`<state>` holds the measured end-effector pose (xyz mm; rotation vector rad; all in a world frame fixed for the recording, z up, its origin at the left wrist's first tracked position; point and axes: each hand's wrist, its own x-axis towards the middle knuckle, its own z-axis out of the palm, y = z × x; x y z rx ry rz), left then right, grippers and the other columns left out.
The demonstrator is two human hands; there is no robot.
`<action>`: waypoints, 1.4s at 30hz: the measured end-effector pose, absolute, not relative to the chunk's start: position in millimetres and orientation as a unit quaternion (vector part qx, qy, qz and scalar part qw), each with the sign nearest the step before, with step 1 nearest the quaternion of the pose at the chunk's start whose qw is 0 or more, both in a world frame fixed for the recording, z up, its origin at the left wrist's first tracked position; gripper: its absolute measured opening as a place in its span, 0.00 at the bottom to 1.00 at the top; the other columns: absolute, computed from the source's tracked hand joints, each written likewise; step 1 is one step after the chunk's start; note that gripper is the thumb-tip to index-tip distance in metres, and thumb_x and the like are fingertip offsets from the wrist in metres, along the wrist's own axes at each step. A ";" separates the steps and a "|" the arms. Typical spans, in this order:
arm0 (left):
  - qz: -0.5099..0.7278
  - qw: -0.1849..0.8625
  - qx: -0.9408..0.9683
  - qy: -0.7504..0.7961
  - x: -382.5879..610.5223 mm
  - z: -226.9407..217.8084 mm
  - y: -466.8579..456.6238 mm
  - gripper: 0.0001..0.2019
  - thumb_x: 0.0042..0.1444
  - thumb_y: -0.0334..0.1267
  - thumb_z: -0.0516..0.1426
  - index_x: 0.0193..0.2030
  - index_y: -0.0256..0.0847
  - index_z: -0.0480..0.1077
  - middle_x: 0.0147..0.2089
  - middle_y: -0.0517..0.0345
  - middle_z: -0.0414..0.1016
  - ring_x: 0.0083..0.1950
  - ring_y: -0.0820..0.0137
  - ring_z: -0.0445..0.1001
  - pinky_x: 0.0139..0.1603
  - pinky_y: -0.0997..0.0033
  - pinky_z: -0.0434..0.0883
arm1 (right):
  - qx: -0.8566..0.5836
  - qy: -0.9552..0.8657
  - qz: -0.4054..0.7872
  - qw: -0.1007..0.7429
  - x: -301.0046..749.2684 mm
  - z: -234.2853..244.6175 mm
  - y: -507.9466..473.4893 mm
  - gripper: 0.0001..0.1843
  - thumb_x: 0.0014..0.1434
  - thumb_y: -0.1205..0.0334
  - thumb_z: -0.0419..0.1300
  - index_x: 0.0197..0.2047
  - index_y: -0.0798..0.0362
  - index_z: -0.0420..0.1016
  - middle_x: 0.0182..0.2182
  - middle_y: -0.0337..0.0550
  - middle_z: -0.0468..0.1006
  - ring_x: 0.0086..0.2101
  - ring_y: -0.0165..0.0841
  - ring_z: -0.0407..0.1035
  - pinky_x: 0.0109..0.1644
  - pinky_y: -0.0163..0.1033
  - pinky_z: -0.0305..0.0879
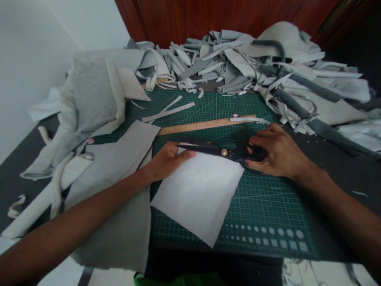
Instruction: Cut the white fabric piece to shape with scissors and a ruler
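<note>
A white square of fabric [202, 194] lies on the green cutting mat [264, 206]. My right hand [276, 153] is closed round the handles of black scissors [214, 149], whose blades run along the fabric's top edge and point left. My left hand [168, 161] is curled over the fabric's upper left corner, fingers pinching the edge just beside the blade tips. A wooden ruler [205, 124] lies just behind the scissors.
A large grey fabric piece [119, 198] lies left of the mat. Bunched grey cloth [89, 95] sits at the far left. A heap of grey and white offcuts [268, 67] fills the back and right. Loose strips [168, 112] lie on the mat.
</note>
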<state>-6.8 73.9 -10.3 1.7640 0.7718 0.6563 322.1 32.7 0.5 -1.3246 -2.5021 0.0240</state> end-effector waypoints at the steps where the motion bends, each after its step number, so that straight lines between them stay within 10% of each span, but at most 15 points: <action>1: 0.275 0.521 0.741 0.323 -7.2 -11.0 74.3 0.20 0.66 0.55 0.60 0.47 0.39 0.82 0.35 0.56 0.83 0.30 0.70 0.74 0.26 0.75 0.69 | -0.462 -0.873 0.011 0.155 322.0 0.5 32.6 0.15 0.59 0.45 0.61 0.30 0.46 0.68 0.23 0.38 0.71 0.27 0.38 0.66 0.42 0.49 0.55; 42: 0.273 0.510 0.752 0.317 -4.1 -7.5 71.4 0.24 0.65 0.60 0.58 0.44 0.40 0.82 0.31 0.58 0.80 0.27 0.71 0.70 0.24 0.75 0.66 | -0.464 -0.873 -0.004 0.149 320.6 -1.5 31.7 0.14 0.58 0.47 0.61 0.30 0.47 0.68 0.24 0.39 0.70 0.28 0.38 0.65 0.43 0.49 0.57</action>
